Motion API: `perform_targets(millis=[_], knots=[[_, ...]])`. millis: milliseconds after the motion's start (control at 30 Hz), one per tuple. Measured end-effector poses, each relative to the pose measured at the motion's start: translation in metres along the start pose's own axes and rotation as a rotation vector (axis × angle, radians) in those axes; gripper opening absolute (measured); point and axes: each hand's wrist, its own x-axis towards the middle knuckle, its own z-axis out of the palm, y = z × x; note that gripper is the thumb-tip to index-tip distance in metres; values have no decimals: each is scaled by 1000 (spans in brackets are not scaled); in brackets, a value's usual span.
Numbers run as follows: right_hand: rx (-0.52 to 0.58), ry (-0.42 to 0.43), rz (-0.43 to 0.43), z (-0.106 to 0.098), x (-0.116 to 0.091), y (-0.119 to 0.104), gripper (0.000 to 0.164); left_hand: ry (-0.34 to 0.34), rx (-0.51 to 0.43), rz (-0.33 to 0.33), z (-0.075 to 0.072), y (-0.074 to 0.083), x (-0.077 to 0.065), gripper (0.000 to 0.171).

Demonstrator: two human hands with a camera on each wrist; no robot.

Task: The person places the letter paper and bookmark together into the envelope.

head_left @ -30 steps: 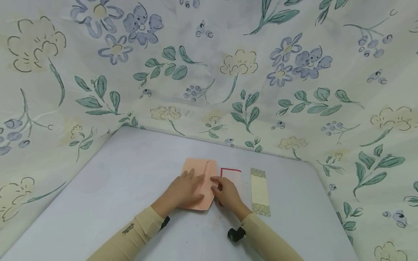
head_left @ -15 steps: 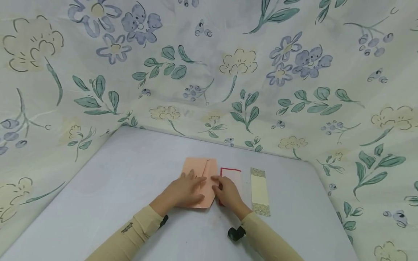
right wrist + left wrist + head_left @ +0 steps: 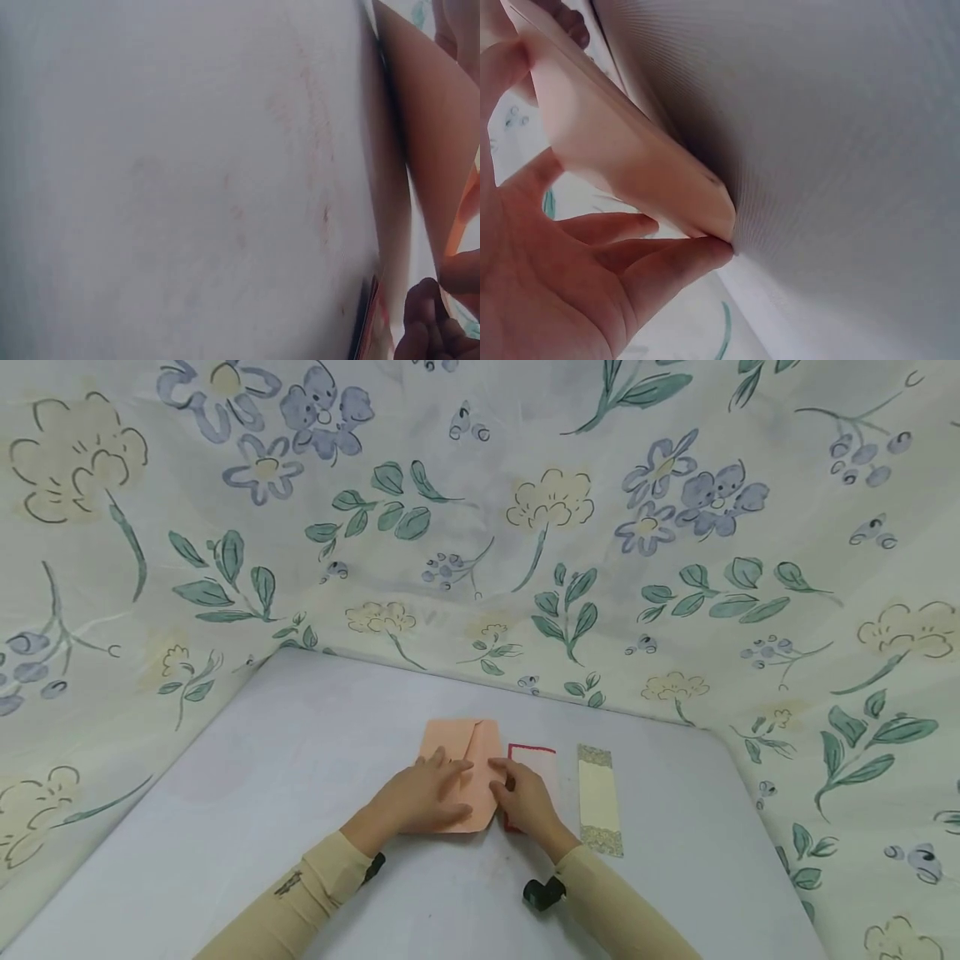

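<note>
A peach paper envelope (image 3: 481,785) with a slanting fold line lies near the middle of the table. My left hand (image 3: 416,793) rests on its left part, thumb low and fingers spread. In the left wrist view, those fingers touch the face and lower edge of the envelope (image 3: 615,135), which leans up from the surface. My right hand (image 3: 528,802) pinches the envelope's right edge between thumb and forefinger. From the right wrist, the near edge of the envelope (image 3: 427,105) stands off the tabletop. Its underside is mostly hidden in the head view.
Partly beneath the right hand lies a pale card with a red border (image 3: 542,760). To its right is a cream strip (image 3: 598,802) with gold, glittery ends. Flowered cloth (image 3: 480,552) walls in the white table (image 3: 300,735). A black device (image 3: 543,893) sits at the right wrist.
The envelope's lower edge has shifted slightly upward in the head view, its bottom right corner a little to the right. Both hands keep nearly the same places on it.
</note>
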Motion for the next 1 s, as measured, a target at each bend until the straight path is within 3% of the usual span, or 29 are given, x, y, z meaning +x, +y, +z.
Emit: perform_targets(millis=[233,600,1000], knots=[[59,10,19,0,1,-4,35,16,-15,-1,0,1,0,68],[62,15,-20,-3,-1,1,35,29,-13,-20,0,3,-1,69],[115,34,49,-4,-1,3,34,44,-38,-52,1,6,1,69]])
